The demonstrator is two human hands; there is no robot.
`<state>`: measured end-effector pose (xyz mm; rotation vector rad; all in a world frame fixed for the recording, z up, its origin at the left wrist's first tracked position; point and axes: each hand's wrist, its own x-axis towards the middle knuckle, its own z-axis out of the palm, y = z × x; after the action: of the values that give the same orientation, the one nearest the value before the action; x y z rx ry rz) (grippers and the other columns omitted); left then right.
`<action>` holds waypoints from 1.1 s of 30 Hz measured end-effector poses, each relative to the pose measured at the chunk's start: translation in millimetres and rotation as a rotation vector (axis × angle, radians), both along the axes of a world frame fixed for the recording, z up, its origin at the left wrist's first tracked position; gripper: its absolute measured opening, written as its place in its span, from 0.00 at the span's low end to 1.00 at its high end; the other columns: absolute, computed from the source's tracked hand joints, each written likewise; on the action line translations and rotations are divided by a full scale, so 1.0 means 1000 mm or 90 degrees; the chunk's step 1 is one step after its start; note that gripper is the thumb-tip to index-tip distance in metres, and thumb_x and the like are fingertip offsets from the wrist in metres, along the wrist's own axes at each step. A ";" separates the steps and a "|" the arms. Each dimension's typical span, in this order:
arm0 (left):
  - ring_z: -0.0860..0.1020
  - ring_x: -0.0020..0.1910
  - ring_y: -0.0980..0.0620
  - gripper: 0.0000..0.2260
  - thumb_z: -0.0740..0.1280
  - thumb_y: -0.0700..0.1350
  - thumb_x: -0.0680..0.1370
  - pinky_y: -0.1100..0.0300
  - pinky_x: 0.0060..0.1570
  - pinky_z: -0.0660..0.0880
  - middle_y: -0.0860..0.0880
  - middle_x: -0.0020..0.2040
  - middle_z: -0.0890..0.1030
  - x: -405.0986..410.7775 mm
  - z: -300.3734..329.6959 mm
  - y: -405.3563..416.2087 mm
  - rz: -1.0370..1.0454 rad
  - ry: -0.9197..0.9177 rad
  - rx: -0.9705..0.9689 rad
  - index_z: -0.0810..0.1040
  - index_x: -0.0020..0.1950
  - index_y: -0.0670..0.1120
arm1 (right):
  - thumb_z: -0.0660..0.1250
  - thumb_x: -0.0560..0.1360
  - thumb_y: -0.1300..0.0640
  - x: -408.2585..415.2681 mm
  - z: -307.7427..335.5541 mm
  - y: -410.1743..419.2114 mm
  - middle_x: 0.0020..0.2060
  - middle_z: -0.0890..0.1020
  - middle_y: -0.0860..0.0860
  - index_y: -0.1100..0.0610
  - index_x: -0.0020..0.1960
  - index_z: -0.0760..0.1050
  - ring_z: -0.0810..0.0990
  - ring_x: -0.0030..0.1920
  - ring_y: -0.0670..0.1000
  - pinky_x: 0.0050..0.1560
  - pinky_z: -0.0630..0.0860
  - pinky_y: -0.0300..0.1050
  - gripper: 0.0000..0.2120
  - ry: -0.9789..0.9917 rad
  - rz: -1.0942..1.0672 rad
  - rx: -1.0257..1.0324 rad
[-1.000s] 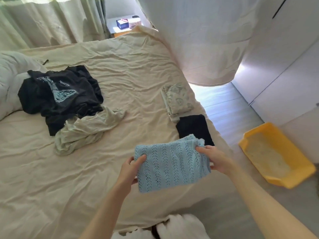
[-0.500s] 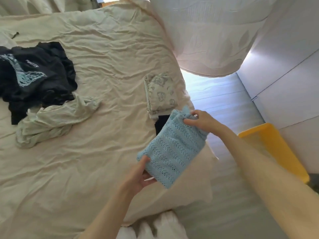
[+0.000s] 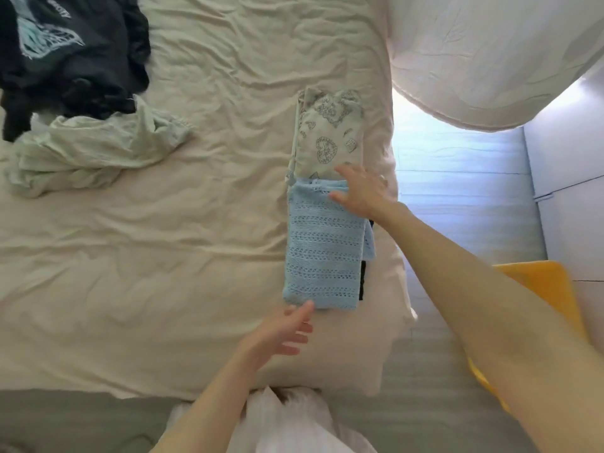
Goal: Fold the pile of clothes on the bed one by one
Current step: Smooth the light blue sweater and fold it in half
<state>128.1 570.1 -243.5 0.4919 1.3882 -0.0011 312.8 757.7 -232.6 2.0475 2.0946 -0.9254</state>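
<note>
A folded light blue knit garment point(image 3: 323, 246) lies near the right edge of the bed point(image 3: 196, 223), on top of a folded black garment point(image 3: 362, 279) that shows only as a thin strip. Just beyond it lies a folded pale printed garment point(image 3: 330, 132). My right hand point(image 3: 361, 191) rests with straight fingers on the far end of the blue knit. My left hand point(image 3: 282, 331) hovers with relaxed fingers at its near edge, the thumb touching the corner. Unfolded clothes lie at the upper left: a black printed shirt point(image 3: 65, 53) and a crumpled pale green garment point(image 3: 94, 148).
A white hanging cloth point(image 3: 474, 53) drapes over the bed's far right corner. A yellow tray point(image 3: 542, 289) sits on the floor at the right, beside white cabinet doors point(image 3: 575, 165). White fabric point(image 3: 287, 423) shows at the bottom centre.
The blue knit, held in the air in both hands before, now lies flat on the black garment. Both hands have let go of it.
</note>
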 end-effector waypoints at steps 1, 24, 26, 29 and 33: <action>0.80 0.43 0.52 0.18 0.61 0.61 0.77 0.55 0.46 0.77 0.49 0.44 0.82 -0.002 -0.004 0.003 -0.051 0.088 0.076 0.76 0.46 0.46 | 0.62 0.78 0.46 0.003 -0.006 -0.010 0.74 0.62 0.51 0.50 0.74 0.60 0.57 0.74 0.55 0.72 0.55 0.58 0.27 -0.021 -0.008 0.019; 0.74 0.55 0.65 0.14 0.62 0.54 0.79 0.63 0.51 0.73 0.65 0.56 0.74 0.010 -0.055 0.095 0.098 0.080 0.400 0.67 0.64 0.60 | 0.68 0.73 0.44 -0.027 -0.036 -0.092 0.54 0.77 0.51 0.56 0.59 0.72 0.76 0.55 0.52 0.57 0.73 0.50 0.21 0.293 -0.521 -0.107; 0.76 0.54 0.65 0.13 0.62 0.53 0.79 0.65 0.47 0.73 0.64 0.55 0.76 0.005 -0.043 0.093 0.120 0.084 0.407 0.68 0.63 0.59 | 0.68 0.73 0.45 -0.032 -0.023 -0.091 0.51 0.78 0.49 0.54 0.57 0.72 0.76 0.53 0.50 0.53 0.73 0.46 0.19 0.315 -0.499 -0.084; 0.77 0.52 0.64 0.14 0.63 0.52 0.79 0.64 0.47 0.73 0.61 0.55 0.78 -0.003 -0.016 0.088 0.152 0.124 0.453 0.70 0.64 0.56 | 0.69 0.73 0.47 -0.037 0.004 -0.088 0.45 0.78 0.44 0.52 0.54 0.72 0.77 0.47 0.45 0.44 0.72 0.38 0.14 0.390 -0.468 -0.053; 0.77 0.54 0.60 0.13 0.63 0.51 0.79 0.62 0.50 0.74 0.59 0.55 0.78 -0.009 0.023 0.086 0.194 0.187 0.584 0.70 0.63 0.54 | 0.71 0.72 0.49 -0.040 0.035 -0.083 0.44 0.81 0.42 0.50 0.52 0.74 0.79 0.44 0.39 0.43 0.76 0.35 0.11 0.521 -0.427 -0.005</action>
<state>119.1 656.5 -220.2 1.0558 1.7002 0.8722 273.2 675.1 -197.1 2.7286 1.5643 -2.1571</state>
